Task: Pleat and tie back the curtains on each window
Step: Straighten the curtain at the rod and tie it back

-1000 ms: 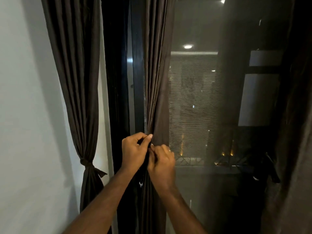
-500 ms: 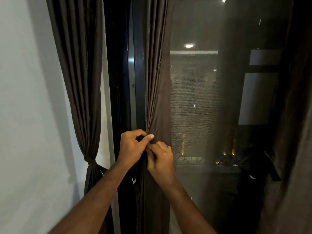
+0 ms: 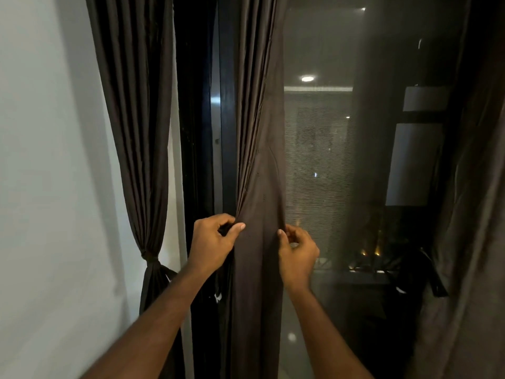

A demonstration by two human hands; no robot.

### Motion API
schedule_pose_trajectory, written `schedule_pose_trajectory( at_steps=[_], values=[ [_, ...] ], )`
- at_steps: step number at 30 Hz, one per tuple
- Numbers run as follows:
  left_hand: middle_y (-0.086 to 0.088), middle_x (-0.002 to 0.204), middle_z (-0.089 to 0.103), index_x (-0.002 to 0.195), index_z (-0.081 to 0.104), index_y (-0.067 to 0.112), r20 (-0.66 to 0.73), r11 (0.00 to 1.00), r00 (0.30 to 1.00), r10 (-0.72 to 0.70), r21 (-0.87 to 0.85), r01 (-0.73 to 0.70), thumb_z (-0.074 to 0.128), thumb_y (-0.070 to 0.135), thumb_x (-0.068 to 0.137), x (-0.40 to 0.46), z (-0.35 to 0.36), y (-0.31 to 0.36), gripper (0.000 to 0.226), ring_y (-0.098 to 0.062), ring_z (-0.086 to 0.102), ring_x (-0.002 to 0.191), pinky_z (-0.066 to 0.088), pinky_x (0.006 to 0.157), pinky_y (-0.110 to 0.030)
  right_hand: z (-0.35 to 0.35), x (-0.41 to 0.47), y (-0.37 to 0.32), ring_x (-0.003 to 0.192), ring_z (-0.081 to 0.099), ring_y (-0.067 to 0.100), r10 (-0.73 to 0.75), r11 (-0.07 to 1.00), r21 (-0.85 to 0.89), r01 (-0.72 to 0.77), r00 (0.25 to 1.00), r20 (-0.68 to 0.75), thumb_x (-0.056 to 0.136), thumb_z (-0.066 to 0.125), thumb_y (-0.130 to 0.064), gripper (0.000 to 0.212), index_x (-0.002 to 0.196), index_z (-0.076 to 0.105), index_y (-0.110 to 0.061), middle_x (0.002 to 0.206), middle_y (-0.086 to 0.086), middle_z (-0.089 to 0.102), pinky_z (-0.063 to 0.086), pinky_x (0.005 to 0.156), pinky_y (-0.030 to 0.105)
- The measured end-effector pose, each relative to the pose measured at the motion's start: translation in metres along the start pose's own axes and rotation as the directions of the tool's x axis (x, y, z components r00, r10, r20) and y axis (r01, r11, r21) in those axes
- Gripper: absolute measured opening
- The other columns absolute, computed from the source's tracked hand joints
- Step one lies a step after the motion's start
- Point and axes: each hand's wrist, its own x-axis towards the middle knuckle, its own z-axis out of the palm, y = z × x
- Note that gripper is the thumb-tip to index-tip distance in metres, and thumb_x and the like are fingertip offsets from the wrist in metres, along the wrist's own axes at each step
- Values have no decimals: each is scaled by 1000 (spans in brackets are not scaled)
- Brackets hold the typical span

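Note:
A dark brown curtain (image 3: 259, 160) hangs down the middle of the window. My left hand (image 3: 211, 242) pinches a bunch of gathered pleats at its left side, thumb on the front. My right hand (image 3: 296, 248) pinches the curtain's right edge, a hand's width away, with flat cloth stretched between the two hands. A second brown curtain (image 3: 136, 119) hangs to the left, gathered and knotted with a tie (image 3: 149, 257) at waist height.
A white wall (image 3: 49, 187) fills the left side. A dark window frame post (image 3: 216, 119) stands between the two curtains. The window glass (image 3: 341, 173) reflects ceiling lights. Another stretch of brown curtain (image 3: 475, 228) hangs at the far right.
My right hand has moved right, away from my left hand, drawing out a flat width of curtain. My left hand keeps its pinch on the pleats. The view shifted slightly.

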Motion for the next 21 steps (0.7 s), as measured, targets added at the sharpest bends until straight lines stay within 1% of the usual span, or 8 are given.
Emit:
schedule_pose_trajectory(
  at_steps=[2, 4, 10, 12, 14, 15, 19, 21],
  values=[
    [1, 68, 68, 79, 75, 8, -46, 998, 999, 26, 51, -23, 78, 16, 87, 0, 1, -2, 11, -13, 64, 64, 56, 62, -42, -3, -14, -9, 79, 64, 6, -111, 990, -98, 106, 992, -55, 89, 75, -10, 10, 98, 76, -15, 88, -10, 66, 58, 76, 36],
    [2, 66, 66, 78, 74, 7, -76, 993, 996, 47, 108, -39, 79, 15, 86, 0, 2, -1, 12, -11, 62, 61, 54, 60, -40, -2, -25, -15, 79, 63, 6, -174, 977, -130, 167, 984, -42, 91, 73, -13, 10, 100, 75, -15, 89, -11, 65, 57, 74, 34],
    [2, 65, 65, 76, 73, 8, -102, 978, 992, 71, 205, -49, 78, 15, 85, 1, 5, 1, 12, -11, 60, 58, 52, 55, -37, 10, -47, -24, 81, 63, 8, -256, 957, -134, 258, 966, 34, 93, 68, -19, 18, 111, 71, -20, 93, -16, 62, 57, 78, 46],
    [4, 65, 66, 76, 73, 9, -111, 980, 992, 59, 195, -36, 79, 16, 84, 1, 7, 3, 12, -7, 59, 58, 50, 57, -28, 15, -54, -24, 85, 64, 10, -301, 942, -124, 312, 949, 97, 93, 62, -23, 24, 115, 70, -23, 97, -15, 63, 56, 78, 46],
    [8, 66, 67, 76, 75, 11, -118, 989, 993, 30, 146, -13, 79, 18, 85, -1, 7, 7, 11, -3, 59, 59, 44, 59, -13, 21, -59, -24, 82, 63, 9, -325, 931, -123, 345, 933, 154, 94, 57, -26, 27, 117, 71, -22, 94, -12, 63, 56, 74, 45],
    [9, 65, 67, 77, 76, 12, -116, 994, 993, 14, 109, -1, 79, 18, 85, -1, 7, 9, 11, -3, 61, 60, 44, 59, -11, 24, -61, -24, 80, 62, 8, -333, 926, -126, 355, 928, 167, 95, 55, -26, 28, 116, 72, -20, 91, -11, 62, 56, 72, 45],
    [8, 64, 69, 76, 78, 11, -83, 999, 996, -26, -25, 24, 77, 16, 88, -4, 6, 11, 13, -9, 66, 61, 53, 60, -30, 31, -64, -27, 70, 57, 8, -358, 915, -128, 384, 915, 184, 95, 58, -20, 22, 109, 75, -15, 82, -7, 59, 54, 66, 42],
    [9, 67, 71, 80, 79, 11, -67, 998, 997, -39, -57, 35, 77, 17, 88, -5, 5, 11, 10, -8, 68, 64, 56, 62, -33, 31, -64, -27, 67, 56, 12, -379, 901, -139, 410, 903, 204, 93, 62, -13, 21, 111, 75, -14, 80, -5, 58, 53, 65, 40]
  ],
)
